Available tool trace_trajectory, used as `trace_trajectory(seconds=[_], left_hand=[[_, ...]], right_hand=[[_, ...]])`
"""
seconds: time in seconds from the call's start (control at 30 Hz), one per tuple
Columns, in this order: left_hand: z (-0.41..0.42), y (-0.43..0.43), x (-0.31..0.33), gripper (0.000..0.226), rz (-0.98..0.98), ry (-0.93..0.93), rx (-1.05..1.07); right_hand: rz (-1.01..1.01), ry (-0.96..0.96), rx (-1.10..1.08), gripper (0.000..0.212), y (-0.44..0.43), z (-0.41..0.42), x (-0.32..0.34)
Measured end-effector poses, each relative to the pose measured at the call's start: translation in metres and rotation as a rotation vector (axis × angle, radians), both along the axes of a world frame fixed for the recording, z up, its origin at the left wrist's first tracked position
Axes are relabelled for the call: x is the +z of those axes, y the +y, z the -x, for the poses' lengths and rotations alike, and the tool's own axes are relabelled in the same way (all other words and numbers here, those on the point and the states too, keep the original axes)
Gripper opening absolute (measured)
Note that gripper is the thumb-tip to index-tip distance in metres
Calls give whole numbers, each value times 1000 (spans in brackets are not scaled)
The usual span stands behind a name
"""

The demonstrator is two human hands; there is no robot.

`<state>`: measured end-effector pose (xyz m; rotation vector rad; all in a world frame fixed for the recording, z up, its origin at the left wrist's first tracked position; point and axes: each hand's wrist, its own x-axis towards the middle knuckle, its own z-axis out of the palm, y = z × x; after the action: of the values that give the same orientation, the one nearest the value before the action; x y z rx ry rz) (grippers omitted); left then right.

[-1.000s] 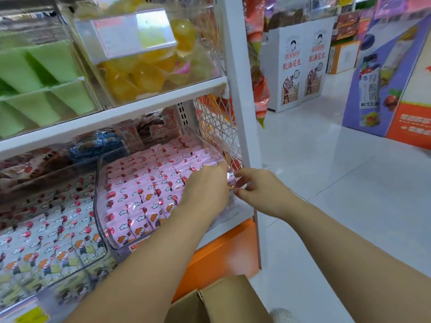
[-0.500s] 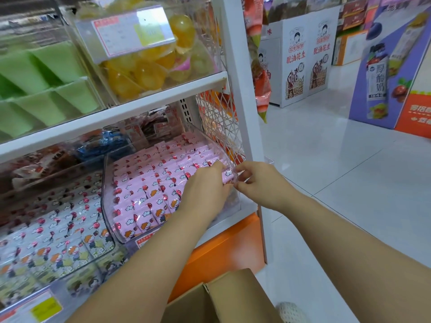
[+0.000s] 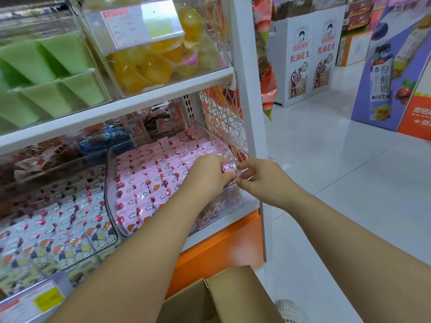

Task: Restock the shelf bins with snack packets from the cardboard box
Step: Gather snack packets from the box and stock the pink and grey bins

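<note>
A clear plastic bin (image 3: 112, 183) on the lower shelf is packed with rows of pink snack packets (image 3: 149, 180). My left hand (image 3: 207, 178) reaches into its right front corner, fingers curled round a pink packet (image 3: 227, 167) at the bin's edge. My right hand (image 3: 263, 180) is just outside the bin's right wall, its fingertips pinching at that same corner; what they pinch is hard to tell. The open cardboard box (image 3: 235, 297) stands on the floor below my arms; its inside is hidden.
A neighbouring bin (image 3: 58, 229) holds white packets of the same design. Bins of green items (image 3: 46, 73) and yellow jelly cups (image 3: 151, 59) sit on the shelf above. A white upright post (image 3: 245, 89) ends the shelf. Cardboard displays (image 3: 310, 54) stand across the tiled floor.
Both hands stay at the bin's right front corner. The left hand has shifted slightly, working a pink packet into the corner; the head camera has moved a little closer.
</note>
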<state>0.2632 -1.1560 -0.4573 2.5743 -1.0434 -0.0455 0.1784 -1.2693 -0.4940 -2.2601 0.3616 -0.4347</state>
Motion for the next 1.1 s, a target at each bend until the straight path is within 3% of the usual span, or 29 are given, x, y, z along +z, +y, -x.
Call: trace_trajectory(seconds=[0.3,0.47,0.57,0.77,0.87,1.1], left_hand=[[8,2,35,44,-144,-192,-92],[9,-9,21,33,-275,-161,-49],[7,-3,5,28,-198,-115,-3],[9,10,-10,44,59,70,83],[12,9,-20,41,171,114,132],[13,1,-27,42,200,102,171]], right_hand=[[-1,-10,-16,33,-3,-2,0],[0,-8,-15,34,-2,-1,0],[-19,18,6,39,-3,0,0],[-39,20,0,37,-3,-3,0],[-34,10,-11,35,-2,-4,0],[-15,30,-56,35,-4,-3,3]])
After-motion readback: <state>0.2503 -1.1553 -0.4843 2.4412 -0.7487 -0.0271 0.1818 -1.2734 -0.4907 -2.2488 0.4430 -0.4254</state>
